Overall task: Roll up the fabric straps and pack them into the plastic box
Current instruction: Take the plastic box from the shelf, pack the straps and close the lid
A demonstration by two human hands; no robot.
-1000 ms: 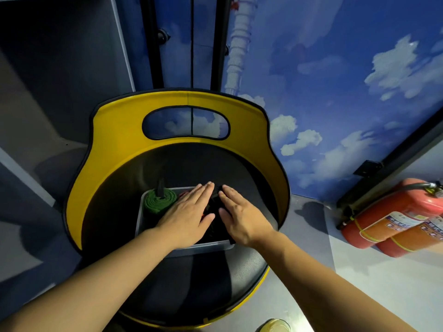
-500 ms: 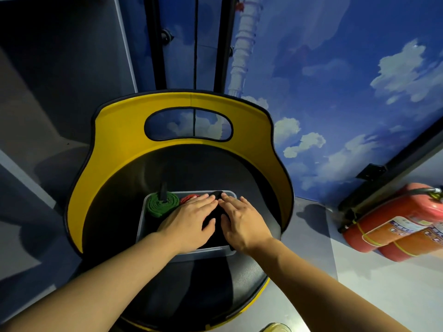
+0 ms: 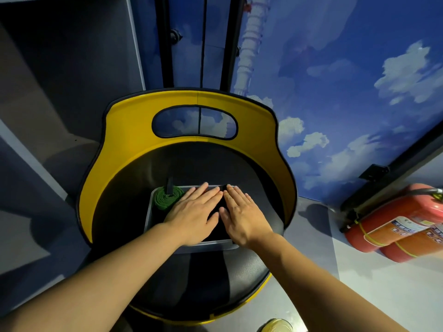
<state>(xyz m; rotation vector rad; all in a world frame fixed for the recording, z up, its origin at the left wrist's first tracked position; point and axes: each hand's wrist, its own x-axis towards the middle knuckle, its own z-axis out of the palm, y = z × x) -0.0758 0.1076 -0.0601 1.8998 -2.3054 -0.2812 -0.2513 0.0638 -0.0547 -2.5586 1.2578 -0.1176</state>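
Blue wall panelling painted with white clouds [image 3: 359, 80] forms the background, with a pale grey floor [image 3: 359, 271] below it. On the floor stands a round chair with a black padded seat [image 3: 203, 271] and a yellow curved backrest with an oval cut-out [image 3: 191, 101]; no desk is in view. A grey rectangular plastic box [image 3: 149, 212] rests on the black seat, near the backrest. Inside the box, at its far left corner, a rolled green fabric strap [image 3: 165, 197] stands on end, with a dark strap end projecting upward from it. The rest of the box content appears dark; individual rolls cannot be distinguished. The left hand [image 3: 194, 214] lies flat over the middle of the box, fingers straight and together, palm down. The right hand [image 3: 242, 216] lies flat just beside it over the right part of the box, fingers likewise extended; neither hand grips anything. At the right edge, two red fire extinguishers [image 3: 395, 226] lie on the floor against the wall, bound with yellow bands. Their orange and white labels carry printed text too small to read.
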